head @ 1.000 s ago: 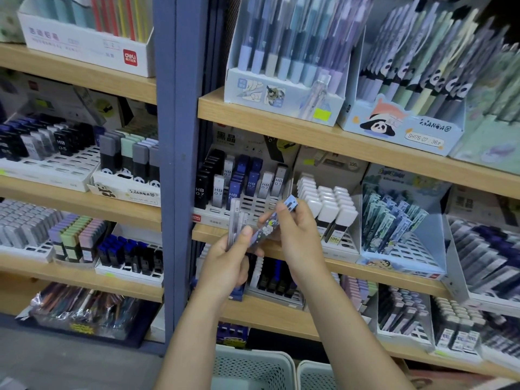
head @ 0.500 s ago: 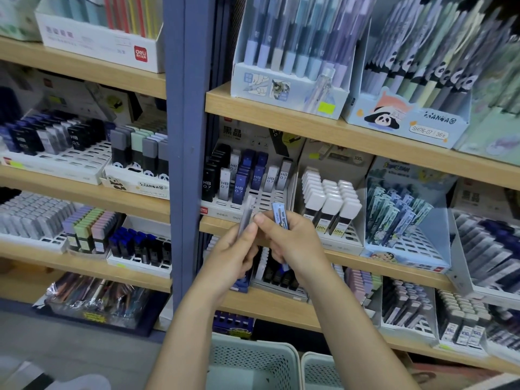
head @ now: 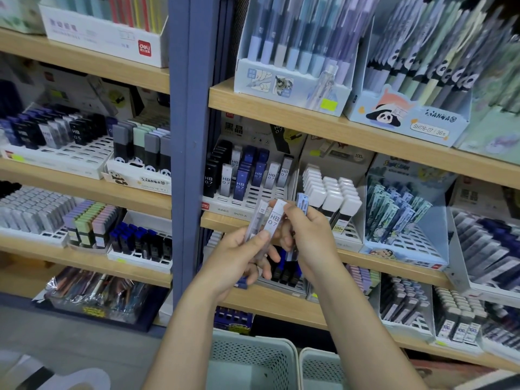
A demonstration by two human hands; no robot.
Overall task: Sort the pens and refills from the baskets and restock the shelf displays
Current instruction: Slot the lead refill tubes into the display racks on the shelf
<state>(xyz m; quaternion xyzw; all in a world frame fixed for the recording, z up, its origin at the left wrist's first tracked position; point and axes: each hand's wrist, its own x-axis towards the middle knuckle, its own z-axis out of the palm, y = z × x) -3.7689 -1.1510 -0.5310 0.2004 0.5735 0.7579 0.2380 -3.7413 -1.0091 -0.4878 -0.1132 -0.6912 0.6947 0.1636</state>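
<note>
The left hand [head: 239,256] gripped two slim clear plastic lead-refill cases [head: 266,225] between thumb and curled fingers, holding them upright just in front of the wooden shelf edge [head: 222,220]; the nearer case was marked HB 0.7. Just beside it, the right hand [head: 308,235] pinched the top of that marked case with its fingertips while also holding a slim pale-blue refill case [head: 302,202] against its palm. Behind both hands stood the white slotted display tray of HB 0.7 refills [head: 247,198], and below them two white perforated plastic baskets [head: 253,358].
</note>
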